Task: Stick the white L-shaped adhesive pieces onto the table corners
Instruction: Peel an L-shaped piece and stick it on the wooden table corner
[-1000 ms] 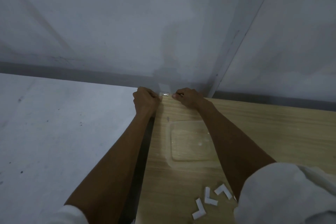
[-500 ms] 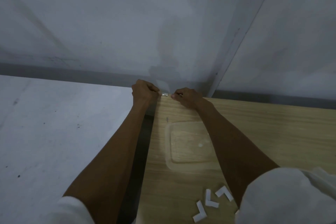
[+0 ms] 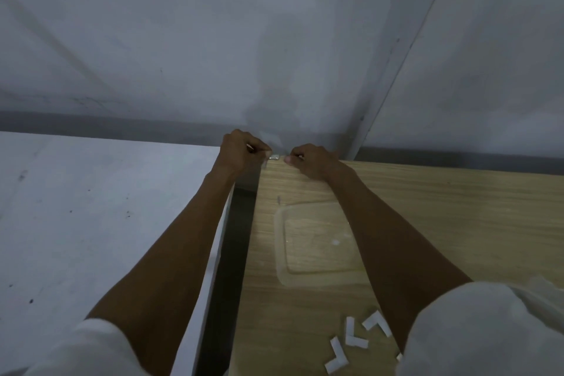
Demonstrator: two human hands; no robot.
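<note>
One wooden table (image 3: 457,207) | adhesive piece (image 3: 274,157) on corner | grey wall (image 3: 183,40) | pale floor (image 3: 76,207)

Far corner jammed: left hand (image 3: 241,150) and right hand (image 3: 314,162) pinching a white strip (image 3: 274,157) tight by the wall (image 3: 274,55). Clear tray (image 3: 278,241) mid-table, loose pieces (image 3: 355,340) near the front. Open table (image 3: 473,223) out right, dark gap (image 3: 233,268) down left.

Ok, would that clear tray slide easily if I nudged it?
Probably: the tray looks like thin clear plastic, so light, lying flat on the smooth table. Lifted by one rim, it may flex.
</note>
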